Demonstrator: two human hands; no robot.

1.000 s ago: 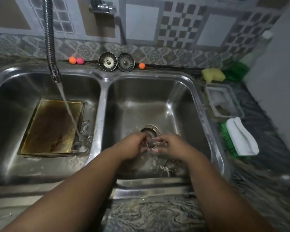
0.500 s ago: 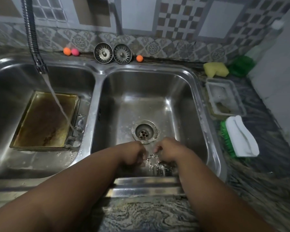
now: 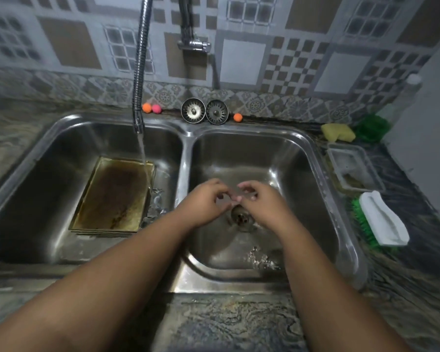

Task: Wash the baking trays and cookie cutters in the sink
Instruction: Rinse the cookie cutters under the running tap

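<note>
A cutter [image 3: 224, 199] is pinched between the left grip [image 3: 205, 203] and right grip [image 3: 263, 203] above the drain [image 3: 240, 217] of the right basin [image 3: 239, 153]. Being thin, stiff, wet metal, it is judged light and slippery, best held by its outer wall. Trays [image 3: 113, 194] are stacked in the left basin [image 3: 48, 174].

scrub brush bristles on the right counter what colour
Green bristles on a white scrub brush, seen in the head view.

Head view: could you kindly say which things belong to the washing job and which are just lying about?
Job: cookie cutter, pinched by left hand and right hand; baking trays; loose cutters beside them; faucet hose.
Lying about: strainer plugs, small balls, yellow sponge, scrub brush, plastic tub.
</note>
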